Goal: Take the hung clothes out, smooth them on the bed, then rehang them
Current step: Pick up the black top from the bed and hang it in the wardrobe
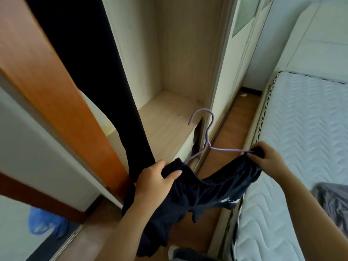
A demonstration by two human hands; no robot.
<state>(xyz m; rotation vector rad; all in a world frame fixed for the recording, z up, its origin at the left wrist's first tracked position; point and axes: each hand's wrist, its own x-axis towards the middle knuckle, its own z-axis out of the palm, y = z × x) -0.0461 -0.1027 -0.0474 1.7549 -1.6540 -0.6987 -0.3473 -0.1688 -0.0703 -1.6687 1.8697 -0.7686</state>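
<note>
Hanger (207,144) ends hidden in garment (207,193); grey cloth (333,200) cut by rt edge.

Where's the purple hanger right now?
Head view, centre: the purple hanger has its ends inside the dark garment, which the left hand and right hand grip. Its hook rises before the open wardrobe, left of the bed.

Dark navy garment (207,191): limp and creased, with a white mark near its lower right edge. Its top edge is stretched along a thin purple hanger (207,136), hook up. Left hand (156,179) grips one end and right hand (267,157) pinches the other. It is held in the air between the open wardrobe (169,113) and the bed (301,129). A long black garment (105,81) hangs in the wardrobe, at its left.
</note>
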